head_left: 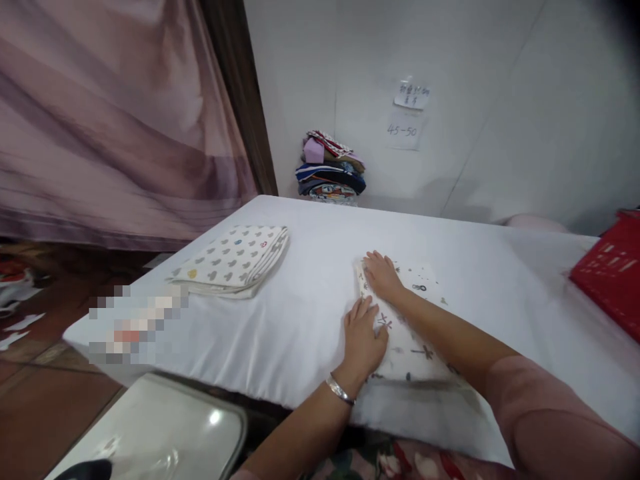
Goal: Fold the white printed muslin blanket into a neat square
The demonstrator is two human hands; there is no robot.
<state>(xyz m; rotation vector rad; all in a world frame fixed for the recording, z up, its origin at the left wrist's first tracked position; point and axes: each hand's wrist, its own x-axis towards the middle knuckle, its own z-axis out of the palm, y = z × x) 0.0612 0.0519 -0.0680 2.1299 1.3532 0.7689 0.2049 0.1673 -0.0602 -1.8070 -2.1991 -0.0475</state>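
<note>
A white cloth with small plant-like prints (407,353) lies folded flat on the white-covered table (310,267), near its front edge. My left hand (364,337), with a silver bracelet at the wrist, rests on the cloth's left edge, fingers spread. Farther back, my right hand (383,275) lies flat on the cloth's upper left corner, its fingers stretched out. Part of the print is hidden under my hands and right forearm. To the left, a folded white cloth with grey mouse-head shapes (235,257) sits apart from both hands.
Folded clothes (331,167) are stacked beyond the table's back edge, against the wall. A red object (610,273) stands at the right edge. A pale seat (165,427) is at the front left, and a pink curtain (115,120) hangs behind on the left.
</note>
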